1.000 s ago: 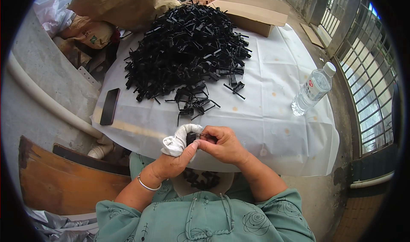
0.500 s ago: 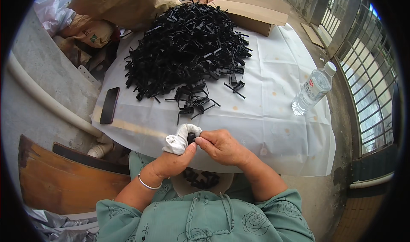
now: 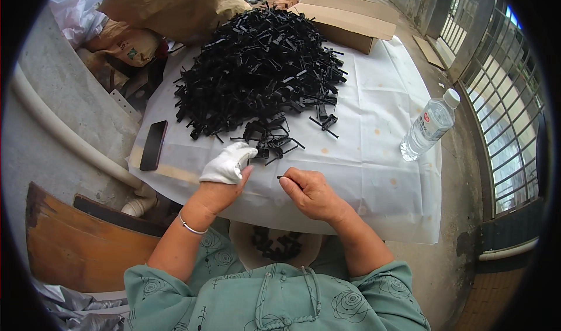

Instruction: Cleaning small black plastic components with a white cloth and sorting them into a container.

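A big heap of black plastic parts with thin arms (image 3: pixel 263 68) covers the far part of the table, with a few loose ones (image 3: pixel 270 137) at its near edge. My left hand (image 3: pixel 228 164), its fingers in a white glove and the thumb bare, reaches to these loose parts. Its fingers stretch forward with the thumb apart, fingertips beside the nearest part. To the right, my right hand (image 3: pixel 310 193) is bare and pinched closed over the sheet. A tiny dark end (image 3: pixel 279 177) shows at its fingertips; the rest is hidden.
A pale bowl (image 3: pixel 236 246) with black pieces sits at my lap, below the table edge. On the white sheet (image 3: pixel 362 185) lie a dark phone (image 3: pixel 153 145) at left and a water bottle (image 3: pixel 429 125) standing at right. A cardboard box (image 3: pixel 345 18) stands behind the heap.
My hands were together around a black piece near the table's front edge. They have parted: the left has gone forward to the loose parts, the right slightly to the right.
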`<state>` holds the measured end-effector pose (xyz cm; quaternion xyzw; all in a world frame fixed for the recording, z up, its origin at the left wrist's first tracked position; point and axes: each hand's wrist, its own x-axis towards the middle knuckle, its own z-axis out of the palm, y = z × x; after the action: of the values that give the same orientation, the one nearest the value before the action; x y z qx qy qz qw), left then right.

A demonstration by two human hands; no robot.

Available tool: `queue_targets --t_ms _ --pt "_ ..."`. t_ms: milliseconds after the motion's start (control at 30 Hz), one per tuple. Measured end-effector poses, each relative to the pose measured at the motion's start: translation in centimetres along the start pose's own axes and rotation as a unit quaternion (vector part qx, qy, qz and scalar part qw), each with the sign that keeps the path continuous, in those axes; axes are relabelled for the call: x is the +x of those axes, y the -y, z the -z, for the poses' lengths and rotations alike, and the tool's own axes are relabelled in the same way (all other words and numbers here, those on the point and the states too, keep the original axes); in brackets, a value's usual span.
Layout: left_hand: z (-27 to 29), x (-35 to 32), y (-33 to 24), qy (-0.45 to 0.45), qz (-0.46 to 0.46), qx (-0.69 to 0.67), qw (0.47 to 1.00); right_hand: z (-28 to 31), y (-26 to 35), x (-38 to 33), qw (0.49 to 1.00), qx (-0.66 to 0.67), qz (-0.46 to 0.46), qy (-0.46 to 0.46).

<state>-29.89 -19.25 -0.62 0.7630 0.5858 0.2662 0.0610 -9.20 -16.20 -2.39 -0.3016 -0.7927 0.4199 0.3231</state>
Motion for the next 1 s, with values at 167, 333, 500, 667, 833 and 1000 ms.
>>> queue_targets --t_ms 167,333,500,667,833,1000 --pt "-3.2 2.6 0.9 0.008 -0.051 0.066 0.996 -1.2 -1.7 0.1 0.99 -0.096 0.086 -0.061" --pt "-3.6 0.7 -0.2 -0.092 0.06 -0.17 0.979 -1.7 -0.8 0.1 0.977 -0.12 0.15 -0.089" --pt "-4.9 -1.1 -1.7 -0.057 0.147 -0.441 0.884 -2.2 -0.4 0.1 0.958 -0.083 0.244 -0.122" --pt "-4.1 -1.5 -3.3 -0.068 0.13 -0.525 0.838 -2.2 -0.1 -0.1 0.956 -0.086 0.243 -0.139" --pt "-3.3 -2.3 -3.7 0.036 0.139 -0.61 0.779 -2.1 -1.3 0.3 0.96 -0.057 0.147 -0.231" --pt "-2.4 -2.0 -3.9 0.05 0.174 -0.507 0.843 -0.7 -0.7 0.5 0.991 0.085 0.044 -0.095"
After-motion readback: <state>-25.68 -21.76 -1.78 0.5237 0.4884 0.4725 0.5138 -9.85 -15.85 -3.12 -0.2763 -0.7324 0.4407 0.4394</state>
